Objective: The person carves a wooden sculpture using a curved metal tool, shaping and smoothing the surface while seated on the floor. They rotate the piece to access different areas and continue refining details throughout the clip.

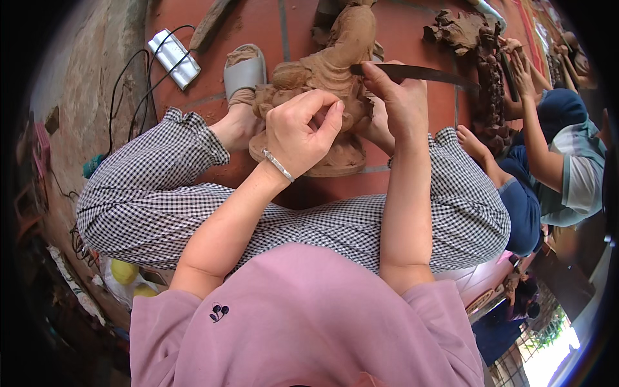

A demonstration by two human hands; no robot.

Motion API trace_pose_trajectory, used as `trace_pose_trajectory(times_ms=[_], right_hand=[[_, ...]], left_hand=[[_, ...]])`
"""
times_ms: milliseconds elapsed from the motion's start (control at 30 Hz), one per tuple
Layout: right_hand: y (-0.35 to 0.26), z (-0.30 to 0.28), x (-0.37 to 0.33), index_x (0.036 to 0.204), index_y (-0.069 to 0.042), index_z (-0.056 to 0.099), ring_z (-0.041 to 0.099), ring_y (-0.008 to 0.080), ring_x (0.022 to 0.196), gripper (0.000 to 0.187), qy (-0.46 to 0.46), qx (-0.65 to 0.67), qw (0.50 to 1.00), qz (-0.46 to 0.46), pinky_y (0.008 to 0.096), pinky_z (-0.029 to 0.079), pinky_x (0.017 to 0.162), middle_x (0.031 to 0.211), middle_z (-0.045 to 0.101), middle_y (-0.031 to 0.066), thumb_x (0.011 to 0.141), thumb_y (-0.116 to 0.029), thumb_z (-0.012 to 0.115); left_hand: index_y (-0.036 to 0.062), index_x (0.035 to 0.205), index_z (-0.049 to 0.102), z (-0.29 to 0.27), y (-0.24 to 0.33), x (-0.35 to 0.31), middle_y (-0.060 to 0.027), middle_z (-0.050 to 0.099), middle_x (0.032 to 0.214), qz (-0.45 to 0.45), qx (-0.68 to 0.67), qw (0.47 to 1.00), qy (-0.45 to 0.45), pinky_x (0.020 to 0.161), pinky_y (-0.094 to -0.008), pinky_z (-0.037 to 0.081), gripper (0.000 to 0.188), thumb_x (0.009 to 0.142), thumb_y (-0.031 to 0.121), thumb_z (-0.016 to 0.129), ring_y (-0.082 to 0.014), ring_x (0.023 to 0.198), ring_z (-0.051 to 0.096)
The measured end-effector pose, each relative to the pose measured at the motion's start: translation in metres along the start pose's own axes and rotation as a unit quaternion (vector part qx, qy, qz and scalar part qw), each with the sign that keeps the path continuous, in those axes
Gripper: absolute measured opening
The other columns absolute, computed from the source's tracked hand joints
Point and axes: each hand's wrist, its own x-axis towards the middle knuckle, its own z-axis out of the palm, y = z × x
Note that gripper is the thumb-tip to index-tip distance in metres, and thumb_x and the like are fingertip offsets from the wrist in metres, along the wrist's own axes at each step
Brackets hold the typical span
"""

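Red tiles (435,103) form the floor, with a rough wall side at 9 o'clock. Nearest the lap, the left hand (300,129) is curled in front of the brown statue (322,68), thumb against forefinger; whether it grips the statue or only steadies it, I cannot tell. The right hand (396,97) grasps a dark, flat file (438,74), its near tip on or just over the statue's middle and its length running toward 3 o'clock. The statue sits between the feet, its round base toward 6 o'clock. This looks like the shaping or smoothing step; the next move seems to call for light strokes and a firm left-hand brace. Knees limit the work at 4 and 8 o'clock. Farther out, a grey slipper (248,72) lies near 9 o'clock, with a silvery box (175,61) beyond it. Bare tile at 3 o'clock gives the file some swing, but its far end points toward a dark carving (491,90) and a co-worker's hand (521,74), so long sweeps would need care.
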Motion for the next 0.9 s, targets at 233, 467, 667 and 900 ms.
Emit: trace_pose_trajectory(times_ms=[233, 467, 667, 900], right_hand=[[0.029, 0.029, -0.012, 0.095, 0.0, 0.058, 0.061, 0.0184, 0.068, 0.02, 0.195, -0.131, 0.925, -0.298, 0.0326, 0.052, 0.063, 0.088, 0.065, 0.0094, 0.087, -0.008, 0.074], [0.036, 0.029, -0.027, 0.109, 0.002, 0.064, 0.067, 0.0296, 0.096, 0.023, 0.133, -0.178, 0.894, -0.389, 0.0368, 0.056, 0.08, 0.104, 0.066, 0.018, 0.088, -0.008, 0.066], [0.027, 0.02, -0.027, 0.114, 0.002, 0.071, 0.07, 0.0358, 0.104, 0.036, 0.091, -0.12, 0.925, -0.349, 0.0369, 0.057, 0.086, 0.114, 0.071, 0.0189, 0.079, -0.009, 0.069], [0.034, 0.027, -0.035, 0.109, 0.003, 0.072, 0.071, 0.0354, 0.099, 0.035, 0.084, -0.153, 0.925, -0.336, 0.0393, 0.057, 0.084, 0.104, 0.072, 0.0191, 0.076, -0.008, 0.072]], left_hand=[[0.0033, 0.134, 0.059, 0.018, 0.029, -0.007, -0.0113, 0.055, 0.128, 0.113, -0.036, 0.993, -0.003, 0.062, -0.0234, 0.053, 0.061, 0.077, 0.009, 0.081, -0.0128, 0.084, 0.06], [0.0046, 0.11, 0.061, 0.031, 0.042, -0.008, -0.0146, 0.06, 0.111, 0.109, 0.046, 0.992, -0.037, 0.078, -0.0401, 0.057, 0.039, 0.08, 0.019, 0.081, -0.034, 0.096, 0.065], [-0.0025, 0.1, 0.062, 0.043, 0.026, 0.007, -0.0167, 0.061, 0.105, 0.218, 0.092, 0.972, 0.009, 0.082, -0.0416, 0.054, 0.022, 0.079, 0.002, 0.067, -0.035, 0.092, 0.064], [-0.0023, 0.093, 0.063, 0.02, 0.037, -0.001, -0.0152, 0.064, 0.097, 0.188, 0.112, 0.975, -0.042, 0.077, -0.0397, 0.052, 0.016, 0.078, -0.005, 0.061, -0.0338, 0.088, 0.064]])
